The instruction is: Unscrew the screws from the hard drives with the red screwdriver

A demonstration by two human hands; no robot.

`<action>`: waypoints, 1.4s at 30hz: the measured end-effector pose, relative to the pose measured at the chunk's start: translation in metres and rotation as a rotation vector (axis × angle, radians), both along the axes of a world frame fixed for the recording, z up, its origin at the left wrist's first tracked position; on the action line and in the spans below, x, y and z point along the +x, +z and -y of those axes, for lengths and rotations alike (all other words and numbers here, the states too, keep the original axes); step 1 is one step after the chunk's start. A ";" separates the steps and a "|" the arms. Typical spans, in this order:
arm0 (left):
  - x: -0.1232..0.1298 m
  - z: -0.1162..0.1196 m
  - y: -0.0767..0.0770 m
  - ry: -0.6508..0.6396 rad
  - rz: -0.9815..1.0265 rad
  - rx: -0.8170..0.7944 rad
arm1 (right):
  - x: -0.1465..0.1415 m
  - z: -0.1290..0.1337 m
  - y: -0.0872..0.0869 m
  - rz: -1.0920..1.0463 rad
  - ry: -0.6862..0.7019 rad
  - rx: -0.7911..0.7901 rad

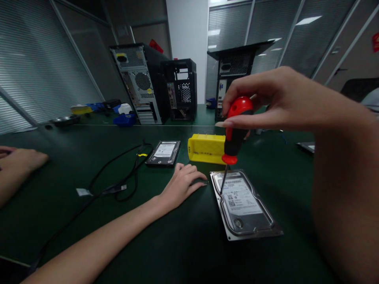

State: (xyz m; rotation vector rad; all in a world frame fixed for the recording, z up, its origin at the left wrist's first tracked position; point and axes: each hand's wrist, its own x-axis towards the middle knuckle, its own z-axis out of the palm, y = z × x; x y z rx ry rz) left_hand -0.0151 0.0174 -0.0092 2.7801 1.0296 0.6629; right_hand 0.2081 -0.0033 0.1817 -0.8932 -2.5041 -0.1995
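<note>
Right hand (pixel 274 100) gripping screwdriver (pixel 236 138), small pieces (pixel 204 153) in bin (pixel 207 144)

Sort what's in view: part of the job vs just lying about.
In use:
screwdriver, in right hand
hard drive under its tip
yellow tray beside it, probably

Lying about, apparently:
second hard drive
black cable
computer cases
blue bin

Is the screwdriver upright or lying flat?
The screwdriver is roughly upright, leaning a little: the right hand grips its upper end, and its shaft points down at the hard drive.
</note>
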 end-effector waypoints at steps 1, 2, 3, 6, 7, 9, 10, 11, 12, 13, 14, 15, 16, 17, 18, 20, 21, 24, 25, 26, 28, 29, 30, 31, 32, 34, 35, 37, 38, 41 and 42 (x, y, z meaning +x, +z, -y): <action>0.001 0.000 -0.001 0.007 -0.003 0.006 | 0.000 0.000 0.000 -0.002 -0.001 0.000; 0.001 0.000 -0.002 0.005 -0.012 0.012 | 0.000 0.000 0.000 -0.002 -0.002 0.003; 0.002 0.000 -0.002 -0.001 -0.027 0.018 | 0.000 0.000 0.000 0.001 -0.006 0.002; 0.005 0.001 0.000 -0.029 -0.074 0.045 | 0.000 -0.001 0.000 0.011 -0.006 -0.004; 0.006 0.001 0.001 -0.034 -0.084 0.055 | 0.000 -0.002 0.000 0.016 -0.006 -0.009; 0.007 0.002 0.003 -0.039 -0.089 0.069 | 0.001 -0.003 0.001 0.018 -0.011 -0.020; 0.007 0.003 0.003 -0.041 -0.086 0.072 | 0.001 -0.003 0.001 0.016 -0.014 -0.023; 0.007 0.003 0.004 -0.043 -0.082 0.072 | 0.001 -0.003 0.001 0.015 -0.017 -0.029; 0.007 0.003 0.004 -0.044 -0.077 0.070 | 0.001 -0.003 0.000 0.014 -0.019 -0.032; 0.007 0.003 0.004 -0.045 -0.071 0.067 | 0.001 -0.004 0.000 0.012 -0.019 -0.030; 0.007 0.004 0.004 -0.046 -0.065 0.064 | 0.001 -0.003 0.000 0.012 -0.019 -0.029; 0.006 0.004 0.004 -0.047 -0.059 0.058 | 0.001 -0.003 0.000 0.013 -0.017 -0.026; 0.006 0.003 0.004 -0.048 -0.053 0.053 | 0.001 -0.003 0.000 0.013 -0.016 -0.024; 0.006 0.003 0.004 -0.048 -0.047 0.046 | 0.001 -0.003 0.000 0.013 -0.015 -0.023; 0.005 0.003 0.004 -0.046 -0.041 0.040 | 0.001 -0.003 0.000 0.011 -0.013 -0.019; 0.005 0.004 0.004 -0.040 -0.028 0.027 | 0.001 -0.003 0.000 0.012 -0.013 -0.017; 0.004 0.004 0.004 -0.037 -0.018 0.020 | 0.001 -0.002 0.000 0.011 -0.014 -0.018; 0.004 0.004 0.005 -0.030 0.030 -0.008 | 0.001 -0.002 0.001 0.008 -0.017 -0.025; 0.004 0.004 0.005 -0.029 0.050 -0.017 | 0.001 -0.002 0.001 0.012 -0.016 -0.028; 0.004 0.004 0.005 -0.027 0.070 -0.024 | 0.001 -0.002 0.001 0.014 -0.012 -0.028; 0.005 0.005 0.006 -0.025 0.101 -0.034 | 0.001 -0.002 0.001 0.021 -0.002 -0.029; 0.005 0.005 0.006 -0.028 0.111 -0.036 | 0.001 -0.002 0.001 0.022 0.003 -0.028; 0.005 0.006 0.006 -0.034 0.117 -0.037 | 0.001 -0.002 0.001 0.025 0.007 -0.028; 0.006 0.007 0.006 -0.044 0.120 -0.036 | 0.001 -0.002 0.001 0.023 0.008 -0.027; 0.006 0.008 0.006 -0.058 0.120 -0.034 | 0.001 -0.002 0.001 0.018 0.007 -0.028; 0.006 0.011 0.007 -0.089 0.108 -0.030 | 0.001 -0.002 0.001 0.011 0.002 -0.033; 0.006 0.012 0.008 -0.104 0.098 -0.027 | 0.001 -0.002 0.000 0.009 0.000 -0.037; 0.006 0.014 0.009 -0.127 0.071 -0.023 | 0.001 -0.003 0.000 0.012 0.000 -0.037; 0.006 0.014 0.009 -0.135 0.059 -0.022 | 0.001 -0.003 0.000 0.018 -0.001 -0.034; 0.006 0.016 0.010 -0.149 0.048 -0.017 | 0.002 -0.002 0.000 0.017 0.001 -0.008; 0.007 0.016 0.009 -0.154 0.049 -0.016 | 0.002 -0.002 0.001 0.011 0.003 0.001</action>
